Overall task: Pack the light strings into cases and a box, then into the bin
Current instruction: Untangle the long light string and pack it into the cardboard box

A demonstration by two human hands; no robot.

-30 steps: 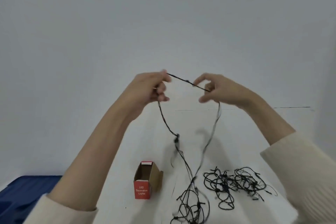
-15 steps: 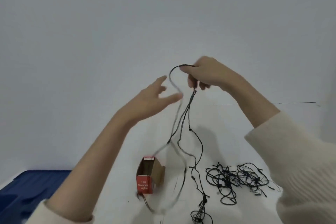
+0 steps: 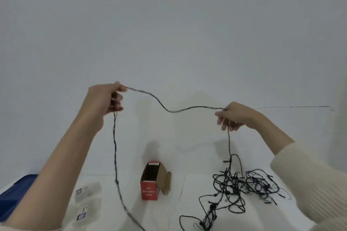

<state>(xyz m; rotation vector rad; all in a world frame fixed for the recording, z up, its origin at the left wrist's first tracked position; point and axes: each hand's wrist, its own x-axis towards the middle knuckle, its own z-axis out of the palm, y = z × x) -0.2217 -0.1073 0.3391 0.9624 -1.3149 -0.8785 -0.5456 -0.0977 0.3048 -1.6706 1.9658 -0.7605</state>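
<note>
Both hands are raised above the white tabletop (image 3: 189,157), with a thin black light string (image 3: 170,111) sagging between them. The left hand (image 3: 105,100), at about nine o'clock from the view's centre, has its fingers curled round the string, thumb and forefinger pinching it where the span begins. Below that fist, what looks like a doubled strand hangs down and leaves the bottom edge near six o'clock. The right hand (image 3: 235,116), at about three o'clock, pinches the other end of the span with curled fingers. From it a single strand drops into a tangled heap of black wire and small bulbs (image 3: 228,191) lying on the tabletop at five o'clock. A second dark tangle (image 3: 262,186) lies against that heap at its three o'clock; whether it is a separate string I cannot tell.

A small red cardboard box (image 3: 149,190), open at the top and brown inside, stands at six o'clock and looks empty. Two clear plastic cases with labels (image 3: 85,192), blurred, lie at seven o'clock. A corner of the blue plastic bin (image 3: 13,197) shows at eight o'clock.

The step in hand looks like drawing the string out of the heap and gathering it into a hank fit for packing. The next move calls for carrying the right hand's pinch across to the left hand so the span folds into a loop. The strand should slide up freely so that bulbs do not snag and drag the whole tangle along.
</note>
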